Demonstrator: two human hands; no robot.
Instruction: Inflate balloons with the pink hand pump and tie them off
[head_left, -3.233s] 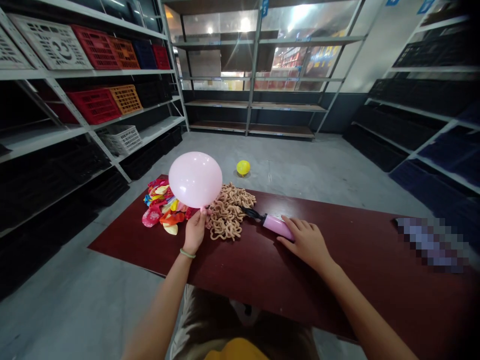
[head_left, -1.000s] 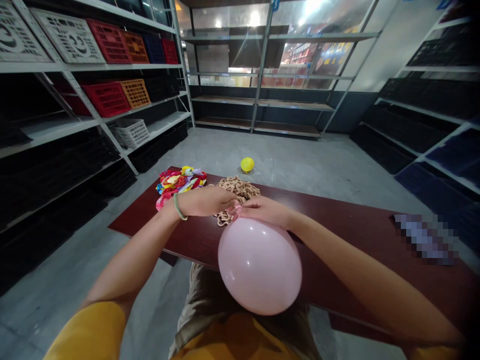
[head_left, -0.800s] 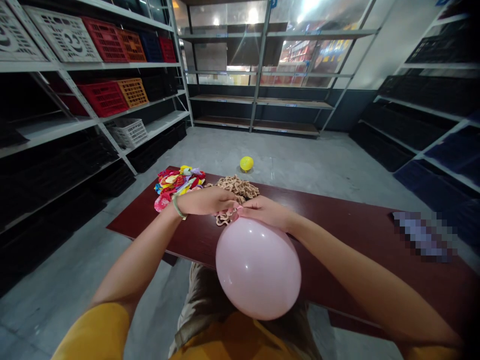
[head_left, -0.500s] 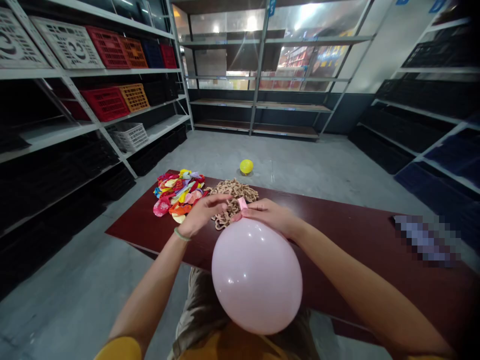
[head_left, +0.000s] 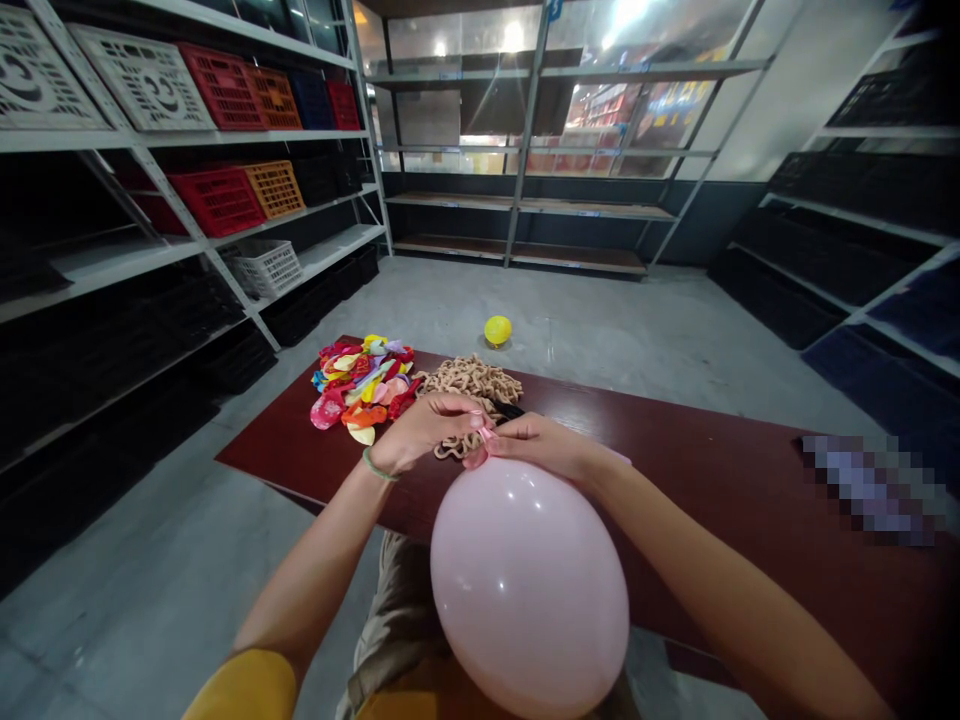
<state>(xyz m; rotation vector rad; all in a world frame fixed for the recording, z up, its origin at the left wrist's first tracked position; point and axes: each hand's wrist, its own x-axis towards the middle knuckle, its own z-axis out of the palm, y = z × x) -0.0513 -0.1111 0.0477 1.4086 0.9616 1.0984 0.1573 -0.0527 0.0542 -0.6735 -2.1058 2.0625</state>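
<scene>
A large inflated pale pink balloon (head_left: pixel 529 590) hangs over the table's near edge, its neck pointing away from me. My right hand (head_left: pixel 536 445) pinches the balloon's neck just above the round body. From the left, the thumb and fingers of my left hand (head_left: pixel 431 430) close on the pink mouth end, touching my right fingertips. Just beyond my hands lies a heap of tan rope (head_left: pixel 472 378), partly covered by them. A small dark item (head_left: pixel 510 410) shows behind the fingers; its kind is unclear. Left of the rope is a pile of colourful deflated balloons (head_left: pixel 360 385).
The dark red table (head_left: pixel 675 480) stretches across in front of me, with a blurred-out object (head_left: pixel 862 490) at its right end. A yellow balloon (head_left: pixel 498 330) is on the floor beyond. Shelves with crates (head_left: pixel 217 200) stand left; other racks are behind and right.
My left hand has moved right and its fingers have closed on the balloon's mouth end. The balloon appears slightly lower and further right. The view has shifted a little.
</scene>
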